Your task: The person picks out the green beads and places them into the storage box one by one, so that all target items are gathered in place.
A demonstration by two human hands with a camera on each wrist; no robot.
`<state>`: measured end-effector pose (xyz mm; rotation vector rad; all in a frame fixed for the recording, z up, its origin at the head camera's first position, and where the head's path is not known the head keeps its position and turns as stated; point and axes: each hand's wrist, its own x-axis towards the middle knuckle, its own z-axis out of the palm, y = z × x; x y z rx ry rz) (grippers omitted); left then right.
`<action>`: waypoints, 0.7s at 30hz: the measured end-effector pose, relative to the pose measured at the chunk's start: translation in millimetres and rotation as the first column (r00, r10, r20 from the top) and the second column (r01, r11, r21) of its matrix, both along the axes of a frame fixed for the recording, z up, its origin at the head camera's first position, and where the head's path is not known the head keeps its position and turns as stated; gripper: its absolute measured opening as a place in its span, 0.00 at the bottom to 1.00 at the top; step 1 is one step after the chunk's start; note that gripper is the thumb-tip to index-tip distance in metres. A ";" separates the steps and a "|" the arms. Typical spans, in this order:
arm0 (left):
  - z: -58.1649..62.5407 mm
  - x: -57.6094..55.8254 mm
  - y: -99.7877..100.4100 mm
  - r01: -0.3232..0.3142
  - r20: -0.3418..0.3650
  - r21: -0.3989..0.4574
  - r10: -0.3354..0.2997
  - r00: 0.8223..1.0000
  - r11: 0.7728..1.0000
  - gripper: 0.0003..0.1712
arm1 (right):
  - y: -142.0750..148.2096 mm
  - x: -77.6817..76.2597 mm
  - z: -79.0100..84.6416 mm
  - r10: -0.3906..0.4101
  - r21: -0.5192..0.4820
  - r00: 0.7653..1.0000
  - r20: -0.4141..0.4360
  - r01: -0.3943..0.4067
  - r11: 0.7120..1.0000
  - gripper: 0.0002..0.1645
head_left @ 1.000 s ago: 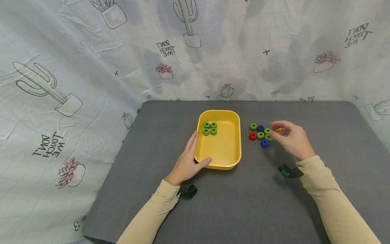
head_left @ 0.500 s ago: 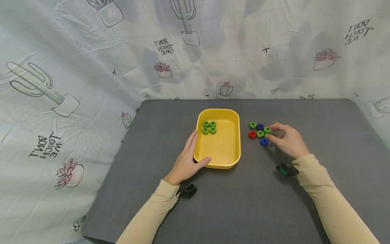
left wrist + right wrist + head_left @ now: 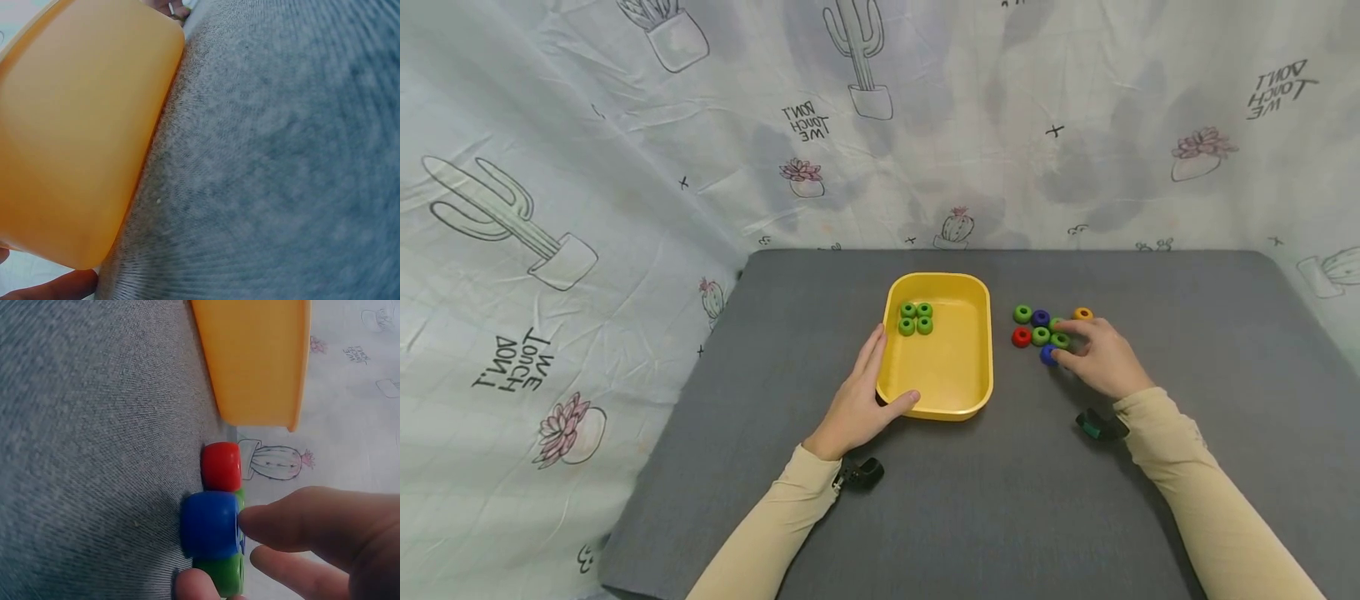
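Note:
Flat on the left wall of a yellow tray [image 3: 951,362] lie the straight fingers of my left hand [image 3: 856,410], its thumb at the near rim. Several green beads [image 3: 916,318] stand together in the tray's far left part. My right hand [image 3: 1103,358] is over a loose group of beads, thumb tip right at a blue bead [image 3: 210,525] and its other fingers reaching over green beads [image 3: 1059,341]. In the right wrist view one fingertip shows low beside a green bead [image 3: 220,575]. Nothing shows lifted in either hand.
A red bead [image 3: 1021,337], a dark purple-blue bead [image 3: 1041,318] and an orange bead [image 3: 1082,313] belong to the group right of the tray. The grey table [image 3: 977,508] ends at a cactus-printed curtain [image 3: 1000,167] behind and at the left.
My right hand has come nearer and slightly left, from the orange bead to the blue one. The orange bead, earlier mostly hidden, now shows whole. My left hand stays at the tray.

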<state>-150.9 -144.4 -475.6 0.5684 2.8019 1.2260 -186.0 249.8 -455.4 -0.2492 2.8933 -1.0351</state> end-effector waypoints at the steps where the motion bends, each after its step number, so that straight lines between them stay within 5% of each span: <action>1: 0.0 0.0 0.0 0.001 0.003 0.001 -0.001 1.000 1.000 0.62 | 0.2 -0.1 -0.6 0.001 0.003 1.000 -0.001 -0.001 1.000 0.30; 21: 1.4 1.5 -0.1 -0.004 0.008 -0.007 0.004 1.000 1.000 0.62 | -0.1 0.6 -1.1 0.033 0.026 0.999 -0.005 -0.033 0.999 0.24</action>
